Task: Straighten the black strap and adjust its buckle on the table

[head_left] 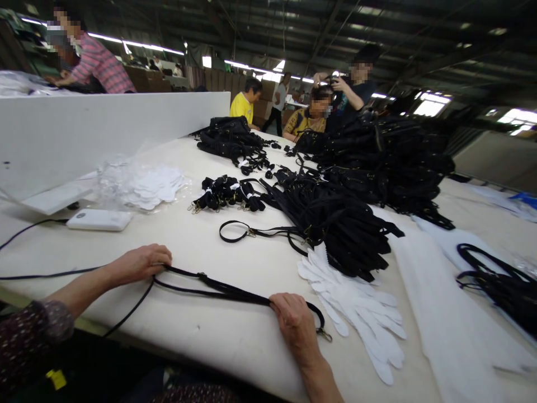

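A long black strap [218, 288] lies stretched across the near part of the white table [235, 336]. My left hand [140, 263] grips one end of it, fingers closed. My right hand [296, 319] is closed on the strap near its other end, where a small metal clasp [325, 334] sticks out. A pair of white gloves [356, 308] lies just right of my right hand. Behind them rests a heap of black straps [335, 218]. One loose strap with a loop [241, 230] lies apart in the middle.
A white power bank [98, 219] with a cable sits at the left, by a clear bag of white pieces [142, 184]. Rolled strap bundles [226, 193] and large piles of black bags [386, 157] fill the back. Other people work beyond the table.
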`<action>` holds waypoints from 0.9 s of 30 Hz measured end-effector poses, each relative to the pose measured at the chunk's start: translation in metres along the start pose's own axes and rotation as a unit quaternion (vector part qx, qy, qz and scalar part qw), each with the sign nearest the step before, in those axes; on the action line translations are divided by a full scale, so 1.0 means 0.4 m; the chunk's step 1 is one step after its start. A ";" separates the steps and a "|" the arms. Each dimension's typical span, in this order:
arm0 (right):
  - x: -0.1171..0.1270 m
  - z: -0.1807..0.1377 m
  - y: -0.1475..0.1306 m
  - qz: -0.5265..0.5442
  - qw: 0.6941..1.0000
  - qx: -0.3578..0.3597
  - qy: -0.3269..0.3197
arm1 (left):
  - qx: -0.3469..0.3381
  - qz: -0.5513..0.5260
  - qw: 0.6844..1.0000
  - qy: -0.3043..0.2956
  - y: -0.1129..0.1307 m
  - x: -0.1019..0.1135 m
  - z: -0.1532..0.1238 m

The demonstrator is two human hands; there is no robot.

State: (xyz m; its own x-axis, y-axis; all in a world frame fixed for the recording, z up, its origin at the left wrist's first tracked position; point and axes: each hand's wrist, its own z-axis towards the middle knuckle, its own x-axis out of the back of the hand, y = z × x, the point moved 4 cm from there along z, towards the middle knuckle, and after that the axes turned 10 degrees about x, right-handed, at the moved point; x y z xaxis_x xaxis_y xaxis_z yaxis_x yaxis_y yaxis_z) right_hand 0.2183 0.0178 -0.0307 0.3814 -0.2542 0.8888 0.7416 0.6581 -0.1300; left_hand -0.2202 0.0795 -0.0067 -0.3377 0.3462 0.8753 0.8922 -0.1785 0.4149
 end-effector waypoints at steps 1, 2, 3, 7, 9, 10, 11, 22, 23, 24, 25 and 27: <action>-0.003 -0.001 0.001 -0.003 1.000 -0.004 -0.004 | 0.001 0.003 1.000 -0.001 0.005 0.002 -0.003; -0.006 -0.003 0.002 -0.005 1.000 -0.007 -0.007 | 0.005 0.004 1.000 0.002 0.015 0.002 -0.006; -0.009 -0.005 0.002 -0.007 1.000 -0.012 -0.010 | 0.011 0.004 1.000 0.010 0.032 0.000 -0.009; -0.008 -0.008 0.000 -0.009 0.999 -0.028 -0.012 | -0.036 0.000 0.999 0.033 0.174 -0.058 -0.013; -0.002 -0.006 -0.002 -0.011 0.999 -0.029 -0.017 | -0.079 0.016 0.997 0.021 0.259 -0.114 -0.003; 0.002 -0.005 -0.004 -0.013 0.999 -0.028 -0.022 | -0.090 0.023 0.995 0.021 0.294 -0.141 0.005; 0.005 -0.004 -0.007 -0.014 0.999 -0.029 -0.027 | -0.096 0.029 0.995 0.027 0.321 -0.164 0.014; 0.058 -0.021 -0.010 0.133 0.983 -0.125 0.002 | -0.136 0.047 0.982 0.121 0.326 -0.271 0.036; 0.082 -0.026 0.003 0.171 0.972 -0.154 0.039 | -0.137 0.051 0.982 0.123 0.321 -0.276 0.034; 0.109 -0.034 0.020 0.199 0.959 -0.186 0.077 | -0.137 0.057 0.981 0.123 0.316 -0.281 0.035; 0.137 -0.045 0.037 0.213 0.946 -0.218 0.113 | -0.137 0.061 0.981 0.121 0.311 -0.285 0.036; 0.187 -0.075 0.065 0.211 0.927 -0.266 0.162 | -0.142 0.062 0.981 0.116 0.304 -0.292 0.041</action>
State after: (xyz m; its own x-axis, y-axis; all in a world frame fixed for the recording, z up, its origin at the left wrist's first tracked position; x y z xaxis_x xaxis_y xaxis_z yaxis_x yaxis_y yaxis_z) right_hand 0.2827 -0.0054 0.0194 0.7806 -0.3102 0.5426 0.6236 0.3270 -0.7101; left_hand -0.0675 0.0323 -0.0627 -0.3205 0.0936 0.9426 0.8225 -0.4660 0.3260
